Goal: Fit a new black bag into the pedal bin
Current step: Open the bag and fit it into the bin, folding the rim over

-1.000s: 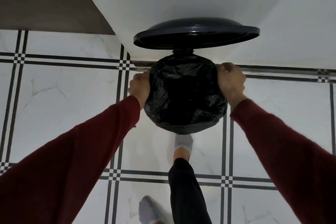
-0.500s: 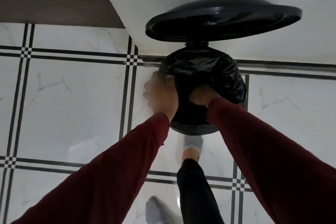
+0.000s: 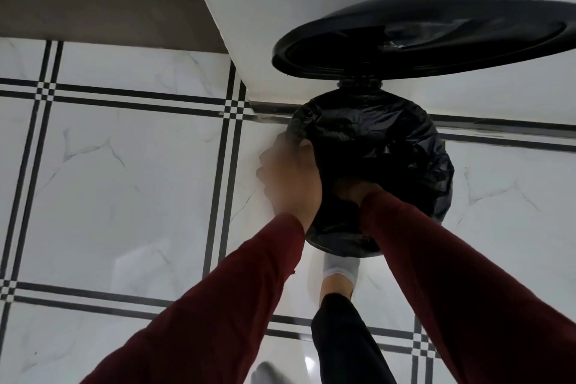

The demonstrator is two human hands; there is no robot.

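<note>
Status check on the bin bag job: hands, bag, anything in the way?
Left hand grips bag rim, left side. Right hand pushed down inside black bag. Lid up, foot at bin's base. Nothing blocking.

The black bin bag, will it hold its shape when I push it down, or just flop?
The black bin bag looks thin and crinkled, so it will probably flop and crumple. Its glossy film may slip under the left hand. It likely weighs almost nothing.
</note>
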